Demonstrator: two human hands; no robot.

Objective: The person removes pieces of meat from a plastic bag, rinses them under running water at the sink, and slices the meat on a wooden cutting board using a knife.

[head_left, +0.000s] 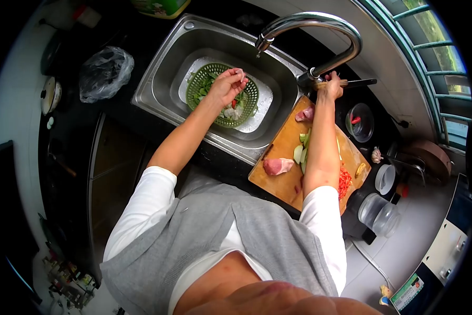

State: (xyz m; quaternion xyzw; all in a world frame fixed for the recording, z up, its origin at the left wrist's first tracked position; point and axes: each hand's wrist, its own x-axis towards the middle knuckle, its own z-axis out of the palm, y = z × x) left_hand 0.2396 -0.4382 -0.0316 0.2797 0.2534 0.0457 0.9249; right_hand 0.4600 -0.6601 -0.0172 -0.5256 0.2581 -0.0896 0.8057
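My left hand (227,88) is closed on a small pink piece of meat (238,72), above a green colander (193,84) in the sink. Leafy greens (201,90) and a red chili (234,104) lie inside the colander. My right hand (330,88) is at the base of the chrome faucet (346,31), beside a light-brown, stick-like item (344,83) and a black handle (363,82). What its fingers grip is hidden. Beneath my right forearm, the wooden cutting board (284,140) bears meat (278,166), another meat piece (305,114), green slices (299,153) and chopped red pepper (344,182).
The steel sink (160,79) is set into a dark counter. A clear plastic bag (105,73) lies to its left. Right of the board stand a glass bowl (359,126), garlic (376,155), a white lid (385,179) and a clear jar (377,214). A barred window (430,52) is at upper right.
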